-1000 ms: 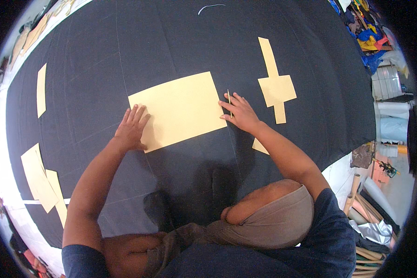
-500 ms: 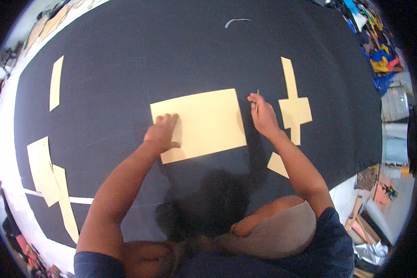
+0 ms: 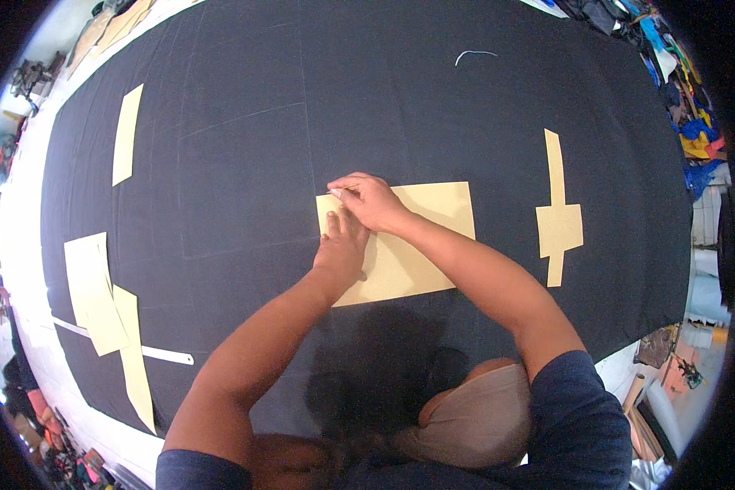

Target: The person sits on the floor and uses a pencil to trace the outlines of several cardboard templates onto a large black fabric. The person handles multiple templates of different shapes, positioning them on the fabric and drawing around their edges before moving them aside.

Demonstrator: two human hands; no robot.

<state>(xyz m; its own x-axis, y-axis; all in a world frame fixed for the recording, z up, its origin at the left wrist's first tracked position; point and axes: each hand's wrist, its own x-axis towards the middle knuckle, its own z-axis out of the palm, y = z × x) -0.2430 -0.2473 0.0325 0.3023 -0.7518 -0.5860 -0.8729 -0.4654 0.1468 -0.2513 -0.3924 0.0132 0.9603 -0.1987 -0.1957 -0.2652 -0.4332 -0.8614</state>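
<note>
A rectangular yellow card pattern piece (image 3: 429, 237) lies flat on black fabric (image 3: 245, 188). My left hand (image 3: 343, 245) rests on its left part, fingers spread and pressing down. Just above those fingers, at the card's upper left corner, my right hand (image 3: 371, 202) pinches a thin pencil-like stick (image 3: 331, 191), its tip by the card's top edge. My right forearm crosses over the card and hides part of it. Faint pale lines run across the fabric to the left of the card and beyond it.
More yellow card pieces lie about: a narrow strip (image 3: 128, 135) at far left, overlapping pieces (image 3: 94, 294) over a white ruler (image 3: 167, 355) at near left, and a crossed pair (image 3: 559, 224) at right. A curved white strip (image 3: 475, 53) sits at the back. Piled cloth (image 3: 698, 139) is beyond the right edge.
My right hand has moved from the card's right side across to its upper left corner. My left hand stays on the card. The whole view has shifted, so the fabric and cards appear farther right.
</note>
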